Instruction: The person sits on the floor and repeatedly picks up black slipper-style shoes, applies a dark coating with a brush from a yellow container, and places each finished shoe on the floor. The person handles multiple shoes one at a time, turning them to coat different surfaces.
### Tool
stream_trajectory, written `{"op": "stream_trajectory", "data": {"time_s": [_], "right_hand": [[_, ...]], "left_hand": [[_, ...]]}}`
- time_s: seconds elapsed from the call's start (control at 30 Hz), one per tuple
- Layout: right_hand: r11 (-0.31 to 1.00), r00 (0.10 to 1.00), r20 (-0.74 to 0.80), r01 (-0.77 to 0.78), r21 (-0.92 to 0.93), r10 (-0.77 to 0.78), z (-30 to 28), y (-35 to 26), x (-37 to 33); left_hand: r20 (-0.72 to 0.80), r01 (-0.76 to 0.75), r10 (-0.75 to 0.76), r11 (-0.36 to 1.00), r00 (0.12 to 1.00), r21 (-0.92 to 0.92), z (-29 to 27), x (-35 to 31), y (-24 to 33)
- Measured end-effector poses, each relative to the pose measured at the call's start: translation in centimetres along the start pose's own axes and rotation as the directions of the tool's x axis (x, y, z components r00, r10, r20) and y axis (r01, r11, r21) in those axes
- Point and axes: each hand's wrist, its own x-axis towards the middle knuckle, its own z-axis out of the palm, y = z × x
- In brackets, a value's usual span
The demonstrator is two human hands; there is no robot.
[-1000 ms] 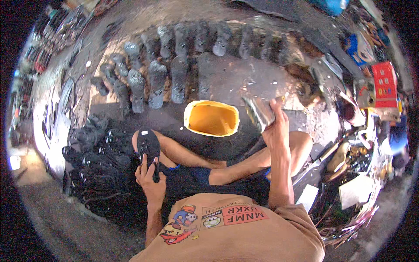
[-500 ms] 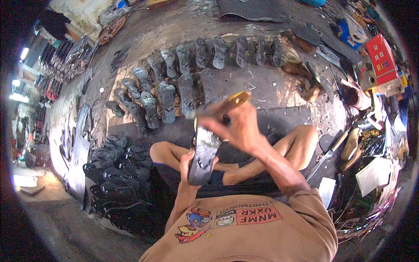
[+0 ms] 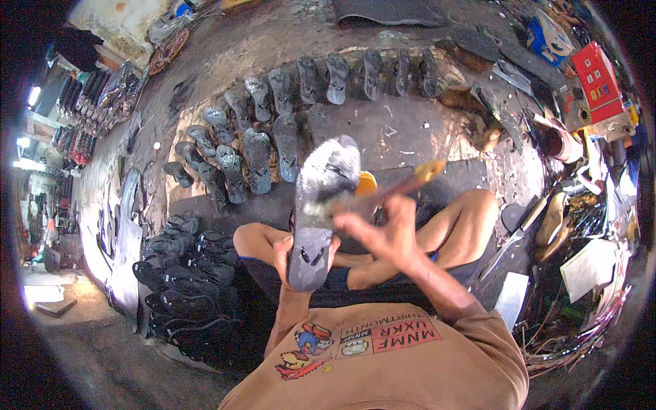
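Note:
My left hand (image 3: pixel 283 254) grips the heel end of a dark sandal sole (image 3: pixel 320 184), which is tilted up with its wide end pointing away from me. The sole's upper part shines as if wet, while dark V-shaped marks show near its heel. In my right hand (image 3: pixel 389 232) is a brush (image 3: pixel 404 187) with a yellow-tipped handle, smeared by motion. The brush's near end lies against the right edge of the sole's middle. Behind the brush, a yellow round container (image 3: pixel 367 183) is partly hidden by the sole.
Several dark soles (image 3: pixel 258 160) lie in curved rows on a dark board beyond my crossed legs. A heap of black sandals (image 3: pixel 198 273) sits at my left. To my right are a knife-like tool (image 3: pixel 512 242), scraps, white sheets (image 3: pixel 586 270) and a red box (image 3: pixel 596 78).
The sole has been raised and turned so its broad shiny face shows more fully. My right hand and the brush have moved right and slightly toward me, uncovering the yellow container.

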Motion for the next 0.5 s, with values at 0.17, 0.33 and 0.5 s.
{"op": "stream_trajectory", "data": {"time_s": [0.17, 0.33, 0.5], "right_hand": [[0.982, 0.905, -0.383, -0.175, 0.067, 0.187, -3.7, 0.7, 6.7], [0.995, 0.975, -0.215, -0.067, -0.074, 0.05, -3.9, 1.0, 6.7], [0.995, 0.988, -0.129, 0.095, 0.037, -0.09, -4.4, -1.0, 5.3]], "left_hand": [[0.186, -0.035, 0.028, 0.999, 0.982, 0.035, 0.1, -1.5, 0.1], [0.2, 0.085, -0.11, 0.988, 0.974, 0.129, -0.2, -0.8, 0.8], [0.006, -0.133, 0.139, 0.93, 0.99, 0.343, 1.6, -1.7, -1.1]]}}
